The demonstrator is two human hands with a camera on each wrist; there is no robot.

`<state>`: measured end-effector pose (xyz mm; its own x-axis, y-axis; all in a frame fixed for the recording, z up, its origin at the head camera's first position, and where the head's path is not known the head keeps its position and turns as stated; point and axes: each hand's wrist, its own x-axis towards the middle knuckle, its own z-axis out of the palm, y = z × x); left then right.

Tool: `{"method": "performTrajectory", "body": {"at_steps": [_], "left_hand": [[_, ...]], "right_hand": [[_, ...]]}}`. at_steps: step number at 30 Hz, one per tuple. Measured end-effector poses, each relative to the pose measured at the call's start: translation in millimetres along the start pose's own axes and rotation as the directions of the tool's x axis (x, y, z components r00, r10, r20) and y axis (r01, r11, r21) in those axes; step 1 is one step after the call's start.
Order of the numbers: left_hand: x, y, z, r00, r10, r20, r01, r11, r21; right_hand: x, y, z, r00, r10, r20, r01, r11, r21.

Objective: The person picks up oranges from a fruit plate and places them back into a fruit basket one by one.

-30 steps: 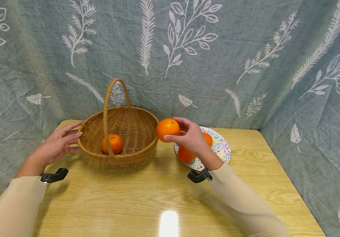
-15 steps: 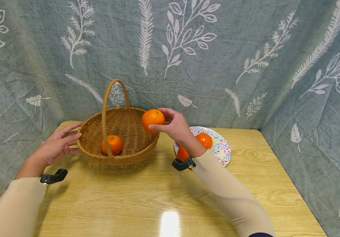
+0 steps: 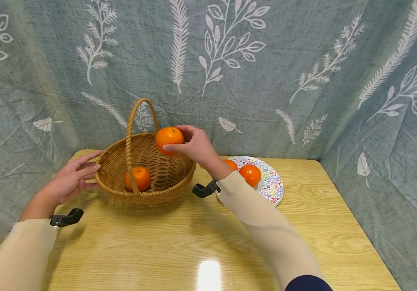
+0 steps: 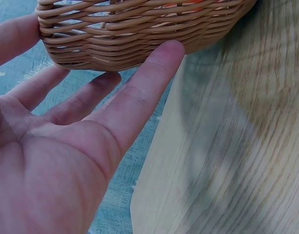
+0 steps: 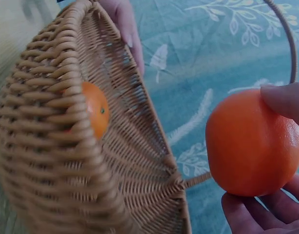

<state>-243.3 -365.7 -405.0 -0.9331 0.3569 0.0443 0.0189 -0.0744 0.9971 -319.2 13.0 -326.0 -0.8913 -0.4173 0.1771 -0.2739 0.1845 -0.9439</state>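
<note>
My right hand (image 3: 200,148) grips an orange (image 3: 169,139) between thumb and fingers, above the right part of a brown wicker basket (image 3: 165,197). In the right wrist view this orange (image 5: 254,141) is held clear of the rim. Another orange (image 3: 142,179) lies inside the basket, partly behind its arched handle (image 3: 129,149). My left hand (image 3: 68,182) touches the basket's left end. Its fingers are mostly straight in the left wrist view, with fingertips (image 4: 166,53) against the woven side (image 4: 135,36).
A round plate with a colourful pattern (image 3: 273,186) is on the right of the wooden table (image 3: 150,246). One orange (image 3: 250,175) shows fully on it, and another (image 3: 231,164) is partly hidden by my right arm. A grey-green leaf-print curtain (image 3: 252,85) stands behind.
My right hand has carried its orange leftward and slightly up, from beside the plate to above the basket. The left hand and the basket have stayed in place.
</note>
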Motion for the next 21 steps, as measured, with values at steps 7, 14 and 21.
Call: {"method": "performTrajectory", "body": {"at_steps": [7,14,21], "left_hand": [[-0.2,-0.5,-0.7,1.000,0.007,0.008,-0.007,1.000,0.001],[1.6,-2.4,-2.0,1.000,0.011,0.008,-0.011,1.000,-0.003],[0.7,-0.8,-1.3,1.000,0.017,0.009,-0.017,1.000,0.006]], "right_hand": [[14.4,-4,16,1.000,0.014,0.019,-0.014,1.000,-0.004],[26.1,-6,32,1.000,0.026,0.007,-0.026,1.000,-0.008],[36.4,-6,42,0.999,0.041,0.011,-0.042,0.999,0.009]]}}
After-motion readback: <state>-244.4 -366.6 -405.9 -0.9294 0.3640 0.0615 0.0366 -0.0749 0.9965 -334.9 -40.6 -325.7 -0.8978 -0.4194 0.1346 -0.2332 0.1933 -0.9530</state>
